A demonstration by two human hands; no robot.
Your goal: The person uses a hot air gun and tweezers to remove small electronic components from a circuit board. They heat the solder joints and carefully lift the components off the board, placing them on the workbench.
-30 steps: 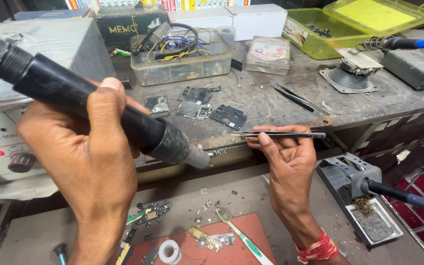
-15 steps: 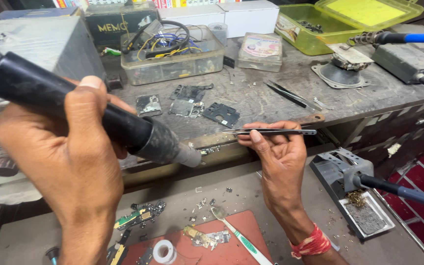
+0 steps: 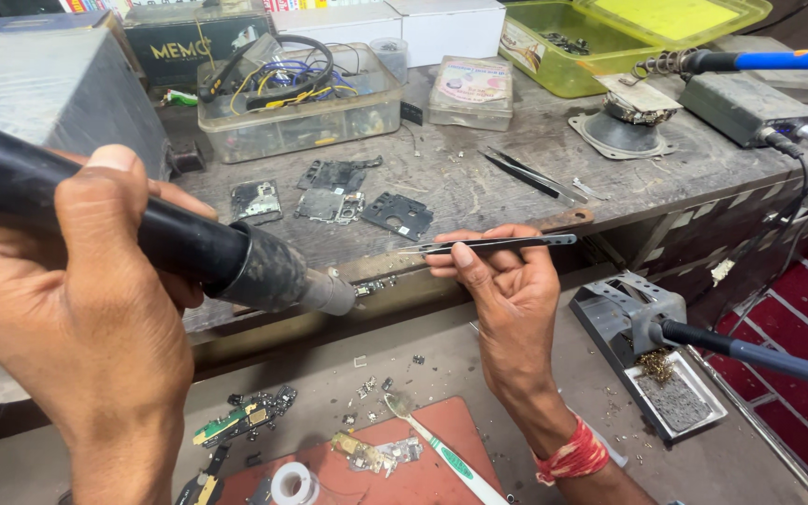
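Small circuit board (image 3: pixel 376 284) lies at front edge of surface (image 3: pixel 479 192). Left hand (image 3: pixel 77 309) grips black hot-air wand (image 3: pixel 189 248), nozzle aimed at board. Right hand (image 3: pixel 507 281), fingers pinching tweezers (image 3: pixel 488 245), tips near board. Heating underway; no part lifted yet.

— What moved over the last second?

— The left hand (image 3: pixel 67 309) slid lower and further left in view, so the black hot-air handle (image 3: pixel 142 234) it grips now lies flatter, its metal nozzle (image 3: pixel 329 292) a little lower against the worktop (image 3: pixel 479 187) edge.

— And the right hand (image 3: pixel 507 290)?

— It dropped slightly with the tweezers (image 3: pixel 488 245); their tips now sit nearer the nozzle, by the small board (image 3: pixel 376 285) on the edge.

— Anything else?

— The view tipped down a bit: the yellow-green box (image 3: pixel 610 37) sits closer to the top edge.
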